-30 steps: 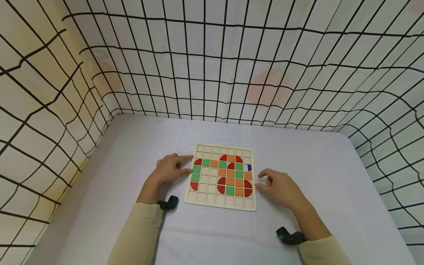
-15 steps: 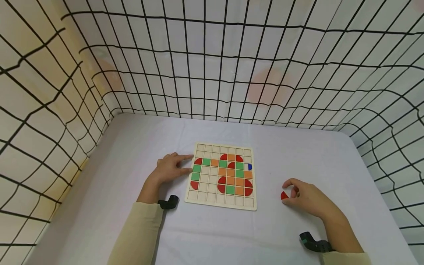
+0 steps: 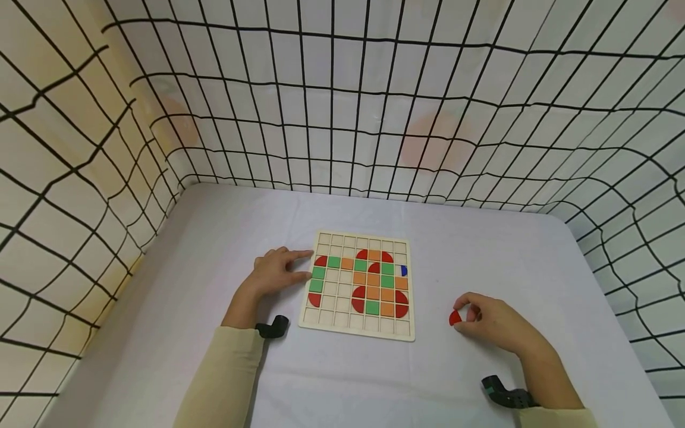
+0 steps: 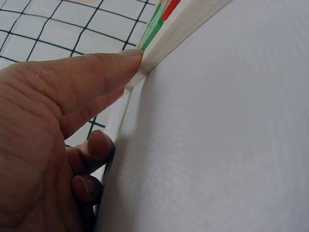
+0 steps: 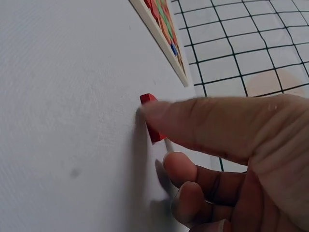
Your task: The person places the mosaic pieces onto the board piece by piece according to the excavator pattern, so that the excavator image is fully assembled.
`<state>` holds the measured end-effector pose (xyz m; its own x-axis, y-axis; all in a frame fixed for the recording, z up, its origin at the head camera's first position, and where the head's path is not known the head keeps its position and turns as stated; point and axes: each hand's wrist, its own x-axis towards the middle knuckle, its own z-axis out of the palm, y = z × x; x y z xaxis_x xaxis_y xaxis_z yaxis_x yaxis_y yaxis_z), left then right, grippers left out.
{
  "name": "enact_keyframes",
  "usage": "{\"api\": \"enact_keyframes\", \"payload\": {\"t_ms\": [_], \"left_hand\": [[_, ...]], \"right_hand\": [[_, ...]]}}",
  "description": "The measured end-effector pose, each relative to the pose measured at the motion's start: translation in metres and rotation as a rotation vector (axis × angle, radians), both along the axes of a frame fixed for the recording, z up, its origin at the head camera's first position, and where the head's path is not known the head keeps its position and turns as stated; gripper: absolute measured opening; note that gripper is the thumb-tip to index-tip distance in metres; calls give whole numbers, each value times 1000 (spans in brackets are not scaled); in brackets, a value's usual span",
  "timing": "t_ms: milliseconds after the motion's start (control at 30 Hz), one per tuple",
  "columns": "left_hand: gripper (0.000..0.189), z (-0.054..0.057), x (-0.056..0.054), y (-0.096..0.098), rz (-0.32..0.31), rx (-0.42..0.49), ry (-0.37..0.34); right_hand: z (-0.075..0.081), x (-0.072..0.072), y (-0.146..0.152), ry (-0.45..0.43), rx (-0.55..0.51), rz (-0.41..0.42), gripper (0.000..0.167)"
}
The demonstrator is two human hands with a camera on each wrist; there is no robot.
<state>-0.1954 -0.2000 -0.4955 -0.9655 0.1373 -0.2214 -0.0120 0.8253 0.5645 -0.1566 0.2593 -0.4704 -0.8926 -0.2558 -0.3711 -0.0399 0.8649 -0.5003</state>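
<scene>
A pale wooden grid board (image 3: 353,331) lies on the white cloth, with green and orange square tiles, red quarter-round tiles and one blue piece (image 3: 404,271) in its cells. My left hand (image 3: 274,273) rests at the board's left edge, thumb and index finger extended against it. In the left wrist view the thumb tip (image 4: 133,55) touches the side of the board. To the right of the board, my right hand (image 3: 489,318) pinches a red quarter-round tile (image 3: 454,318) between thumb and fingers. The right wrist view shows the tile (image 5: 156,135) partly covered by the thumb.
A black wire grid (image 3: 332,95) rises behind the table and along both sides. Dark camera mounts (image 3: 274,327) sit at both wrists, low over the white tablecloth (image 3: 342,380).
My right hand has moved from the board's right edge out to the right and now pinches the red tile, shifting it slightly leftward in the last half second. The left hand stays put.
</scene>
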Motion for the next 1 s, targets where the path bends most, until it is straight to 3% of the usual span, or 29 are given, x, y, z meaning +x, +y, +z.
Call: {"api": "enact_keyframes", "payload": {"t_ms": [167, 367, 533, 733, 1000], "left_hand": [[59, 0, 0, 0, -7, -5, 6], [59, 2, -1, 1, -7, -8, 3], [59, 2, -1, 0, -10, -9, -2], [59, 3, 0, -1, -2, -16, -9], [59, 1, 0, -1, -5, -17, -8]], "right_hand": [[-2, 0, -3, 14, 35, -32, 39], [-4, -1, -8, 29, 27, -23, 27], [-5, -3, -15, 49, 1, 44, 22], [-5, -6, -24, 74, -19, 136, 30], [-11, -5, -30, 80, 4, 61, 34]]}}
